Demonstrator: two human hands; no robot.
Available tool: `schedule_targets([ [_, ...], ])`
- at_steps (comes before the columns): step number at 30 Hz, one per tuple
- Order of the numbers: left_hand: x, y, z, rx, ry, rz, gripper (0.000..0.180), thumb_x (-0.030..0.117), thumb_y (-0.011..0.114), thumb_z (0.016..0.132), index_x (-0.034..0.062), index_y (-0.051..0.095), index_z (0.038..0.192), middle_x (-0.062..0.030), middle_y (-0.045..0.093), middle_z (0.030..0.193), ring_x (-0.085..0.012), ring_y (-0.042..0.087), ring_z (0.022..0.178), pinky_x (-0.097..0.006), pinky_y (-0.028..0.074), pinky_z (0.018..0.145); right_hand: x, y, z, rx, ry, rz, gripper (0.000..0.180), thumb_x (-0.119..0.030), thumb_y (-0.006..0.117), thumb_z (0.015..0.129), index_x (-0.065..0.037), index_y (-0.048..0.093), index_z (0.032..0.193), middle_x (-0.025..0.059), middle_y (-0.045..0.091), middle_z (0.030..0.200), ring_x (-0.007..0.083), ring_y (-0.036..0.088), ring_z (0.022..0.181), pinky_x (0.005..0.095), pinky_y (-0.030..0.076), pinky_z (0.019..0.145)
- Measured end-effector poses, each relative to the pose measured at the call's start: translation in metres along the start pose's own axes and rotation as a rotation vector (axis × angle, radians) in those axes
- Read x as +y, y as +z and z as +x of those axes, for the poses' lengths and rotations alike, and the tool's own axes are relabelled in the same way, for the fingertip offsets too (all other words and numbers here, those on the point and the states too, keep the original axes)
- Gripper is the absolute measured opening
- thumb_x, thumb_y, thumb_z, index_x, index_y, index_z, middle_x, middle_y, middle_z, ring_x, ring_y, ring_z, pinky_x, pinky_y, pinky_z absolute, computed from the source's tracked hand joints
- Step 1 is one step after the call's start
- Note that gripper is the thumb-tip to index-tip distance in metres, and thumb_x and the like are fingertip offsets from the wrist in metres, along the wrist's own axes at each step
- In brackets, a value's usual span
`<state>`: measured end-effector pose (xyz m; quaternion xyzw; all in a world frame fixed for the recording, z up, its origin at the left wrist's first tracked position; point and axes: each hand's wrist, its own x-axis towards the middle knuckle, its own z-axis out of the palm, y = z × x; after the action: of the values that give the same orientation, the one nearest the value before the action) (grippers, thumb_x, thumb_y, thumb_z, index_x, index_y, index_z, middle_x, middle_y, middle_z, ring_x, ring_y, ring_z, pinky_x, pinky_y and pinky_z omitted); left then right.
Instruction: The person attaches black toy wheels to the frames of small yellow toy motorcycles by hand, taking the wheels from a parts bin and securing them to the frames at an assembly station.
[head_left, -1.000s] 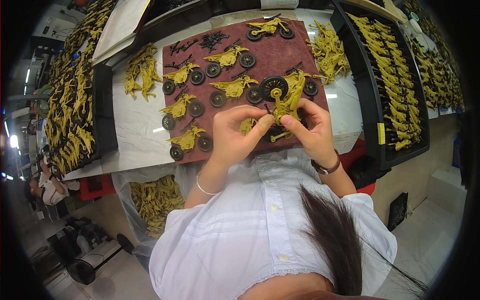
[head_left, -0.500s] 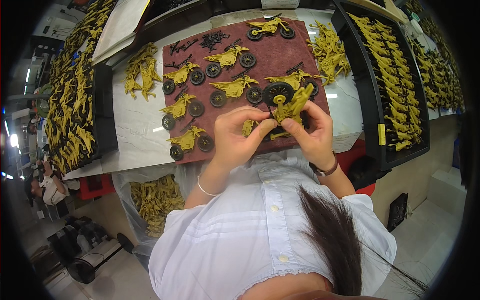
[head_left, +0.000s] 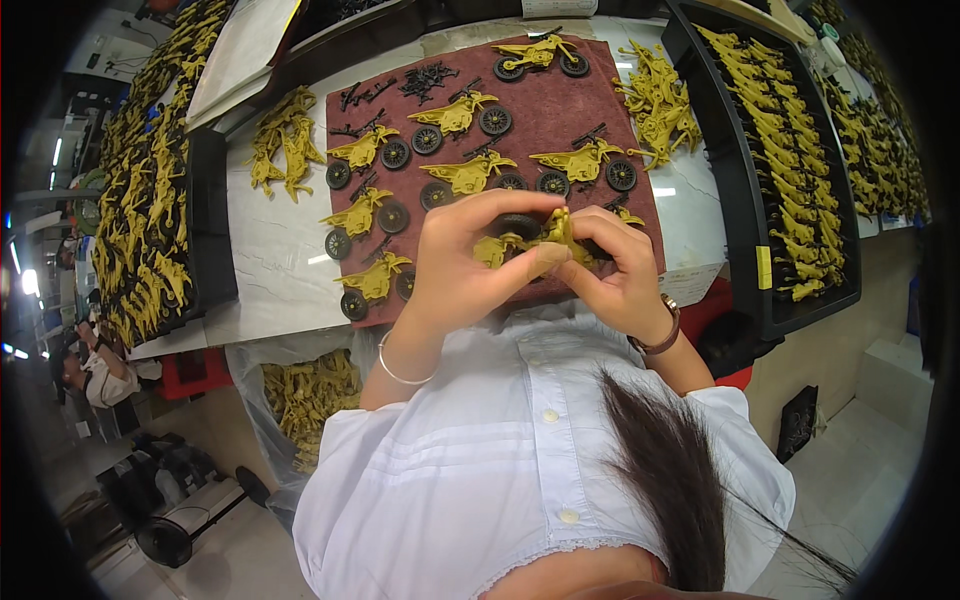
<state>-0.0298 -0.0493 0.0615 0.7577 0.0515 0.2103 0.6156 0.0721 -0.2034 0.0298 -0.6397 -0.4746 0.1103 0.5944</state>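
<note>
Currently: both hands clamped on one toy motorcycle, over the near part of the mat

Labels first. Yellow tag [head_left: 763, 268] on the near left corner of the black tray [head_left: 815, 313]; any marks too small to read. Pale label [head_left: 558, 8] at the top edge, cut off by the frame, print not legible. Pale sheet [head_left: 700, 281] on the table just right of the mat [head_left: 600, 110] has faint marks, also unreadable.

Toy motorcycle [head_left: 560, 230]: in the air in front of the shirt [head_left: 480, 420], yellow frame seen narrow, tip pointing away from the wearer. One black wheel [head_left: 518, 226] sticks out to the left, tilted nearly flat. Long axis hard to call, fingers cover too much; can't tell front from rear.

Left hand [head_left: 465, 255]: thumb and index pinched around it from the left. Right hand [head_left: 625, 270]: fingers curled round the right side, thumb in front. Thumb tips meet or nearly so.

Around it: mat bikes [head_left: 470, 175] lie on their sides, long axes roughly left-right, right ends a bit higher in view. Black small parts [head_left: 428, 80] at the far left of the mat. Yellow part piles [head_left: 660, 105] on the table at both sides.
</note>
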Motion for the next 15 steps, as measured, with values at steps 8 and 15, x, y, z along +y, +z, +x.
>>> schedule_targets([
  [8, -0.009, 0.000, -0.003, 0.012, 0.173, 0.004, 0.026, 0.003, 0.075, 0.069, -0.0017, 0.068, 0.094, -0.0124, 0.071, 0.089, -0.0181, 0.069, 0.079, -0.026, 0.052, 0.070, -0.008, -0.006, 0.006, -0.057, -0.092, -0.112, 0.027, -0.007, 0.075, 0.075, 0.001, 0.064, 0.099, 0.0123, 0.062, 0.085, 0.0209, 0.060, 0.070, 0.0286, 0.047, 0.060],
  [15, -0.019, -0.006, -0.007, -0.006, 0.107, -0.370, 0.032, -0.009, 0.072, 0.073, -0.0052, 0.062, 0.103, -0.0149, 0.066, 0.103, -0.0213, 0.065, 0.096, -0.032, 0.053, 0.083, -0.010, -0.012, 0.005, -0.029, 0.158, 0.079, 0.039, -0.001, 0.075, 0.074, 0.001, 0.060, 0.110, 0.0103, 0.065, 0.094, 0.0152, 0.063, 0.085, 0.0269, 0.050, 0.071],
])
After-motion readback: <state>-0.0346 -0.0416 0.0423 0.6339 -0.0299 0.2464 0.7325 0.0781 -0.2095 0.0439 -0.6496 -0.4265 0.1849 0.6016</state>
